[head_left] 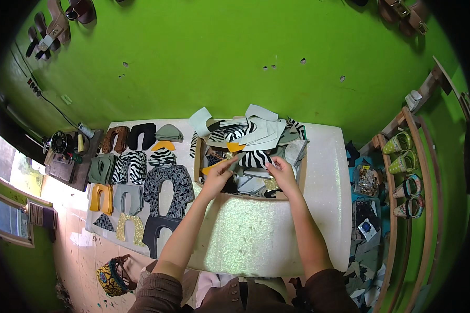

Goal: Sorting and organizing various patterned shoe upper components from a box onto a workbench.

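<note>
A zebra-print cut piece [255, 159] is stretched between my two hands over a shallow cardboard box [302, 181]. My left hand [219, 178] pinches its left end, and my right hand [283, 176] grips the right edge between thumb and fingers. Beneath them the box holds a jumble of offcuts in grey, black, glittery gold and animal print. Pale grey cut pieces [263, 133] are heaped over the far side, mixed with more zebra-print ones. A yellow-orange scrap [235, 147] lies just beyond my left fingertips.
Left of the box, U-shaped pieces lie in sorted stacks: zebra print [129, 168], yellow [101, 199], grey [128, 199], dark patterned [167, 188] and glittery gold [130, 229]. A sewing machine [62, 142] stands far left. Sandals [408, 188] sit on a wooden rack [389, 208] at right, beside scraps.
</note>
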The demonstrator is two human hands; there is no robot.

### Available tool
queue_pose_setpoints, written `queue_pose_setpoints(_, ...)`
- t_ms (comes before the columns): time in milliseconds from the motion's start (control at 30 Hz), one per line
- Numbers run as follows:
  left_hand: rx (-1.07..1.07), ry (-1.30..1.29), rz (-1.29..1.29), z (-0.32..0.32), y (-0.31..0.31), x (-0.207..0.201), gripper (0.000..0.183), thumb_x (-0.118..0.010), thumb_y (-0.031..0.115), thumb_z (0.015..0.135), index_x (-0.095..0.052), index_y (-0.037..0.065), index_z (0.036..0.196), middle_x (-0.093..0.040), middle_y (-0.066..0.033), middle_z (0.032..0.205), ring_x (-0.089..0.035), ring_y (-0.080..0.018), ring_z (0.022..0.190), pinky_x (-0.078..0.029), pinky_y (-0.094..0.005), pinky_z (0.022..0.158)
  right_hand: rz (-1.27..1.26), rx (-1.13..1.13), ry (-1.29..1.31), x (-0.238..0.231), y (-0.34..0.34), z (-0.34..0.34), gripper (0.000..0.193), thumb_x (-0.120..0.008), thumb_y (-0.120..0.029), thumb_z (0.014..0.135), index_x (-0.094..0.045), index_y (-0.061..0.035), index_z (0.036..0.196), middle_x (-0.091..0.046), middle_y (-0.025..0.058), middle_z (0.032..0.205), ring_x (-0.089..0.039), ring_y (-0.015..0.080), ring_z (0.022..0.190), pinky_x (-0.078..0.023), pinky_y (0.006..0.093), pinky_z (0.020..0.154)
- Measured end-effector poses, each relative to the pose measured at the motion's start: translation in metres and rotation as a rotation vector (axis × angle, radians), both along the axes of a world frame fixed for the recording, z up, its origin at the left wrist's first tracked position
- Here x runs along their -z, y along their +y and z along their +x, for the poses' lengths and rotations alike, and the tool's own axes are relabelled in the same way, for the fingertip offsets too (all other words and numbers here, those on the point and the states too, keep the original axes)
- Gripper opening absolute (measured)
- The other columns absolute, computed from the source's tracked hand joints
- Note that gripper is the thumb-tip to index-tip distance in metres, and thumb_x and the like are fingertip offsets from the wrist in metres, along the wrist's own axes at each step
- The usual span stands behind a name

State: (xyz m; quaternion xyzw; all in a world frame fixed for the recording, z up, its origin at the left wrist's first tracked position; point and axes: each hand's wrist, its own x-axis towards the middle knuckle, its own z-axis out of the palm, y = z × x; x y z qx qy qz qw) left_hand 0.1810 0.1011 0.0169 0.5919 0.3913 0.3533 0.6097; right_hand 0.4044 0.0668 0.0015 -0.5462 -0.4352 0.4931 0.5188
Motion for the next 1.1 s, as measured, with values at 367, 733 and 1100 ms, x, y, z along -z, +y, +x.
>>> queue_pose_setpoints(367, -0.054, -0.054, 0.024, 0.007, 0.002, 0.002, 0.039, -0.054, -0.003, 0.084, -0.049, -0.002, 0.122, -0.054, -0.01, 0.12, -0.053, -0.0124, 0.106, -0.041, -0.0217, 0.088, 0.023, -0.127, 0.002, -0.003, 0.001, -0.009, 0.015, -0.06, -0.01, 0.086, -0.058, -0.0006, 0.097, -0.06, -0.0005, 0.084, -0.053, 0.0045, 0.074, -0.042, 0.0177, 0.067)
queue_pose_setpoints(733, -0.148, 0.047, 0.022, -0.005, 0.005, 0.008, 0.023, -0.058, 0.002, 0.084, -0.058, -0.002, 0.106, -0.062, -0.0042, 0.093, -0.056, -0.0079, 0.085, -0.044, -0.0198, 0.078, -0.022, -0.068, -0.095, -0.008, 0.003, -0.013, 0.023, -0.056, -0.02, 0.088, -0.06, 0.0012, 0.096, -0.062, 0.0038, 0.088, -0.057, 0.0119, 0.076, -0.044, 0.0234, 0.068)
queue_pose_setpoints(1100, -0.254, 0.027, -0.014, -0.008, 0.003, 0.003, 0.021, -0.059, 0.005, 0.084, -0.061, -0.001, 0.103, -0.061, -0.0011, 0.087, -0.054, -0.006, 0.08, -0.043, -0.019, 0.075, 0.084, -0.04, -1.184, 0.014, 0.002, -0.014, 0.025, -0.067, -0.018, 0.073, -0.061, 0.0002, 0.089, -0.06, 0.0154, 0.088, -0.058, 0.0313, 0.082, -0.046, 0.0378, 0.076)
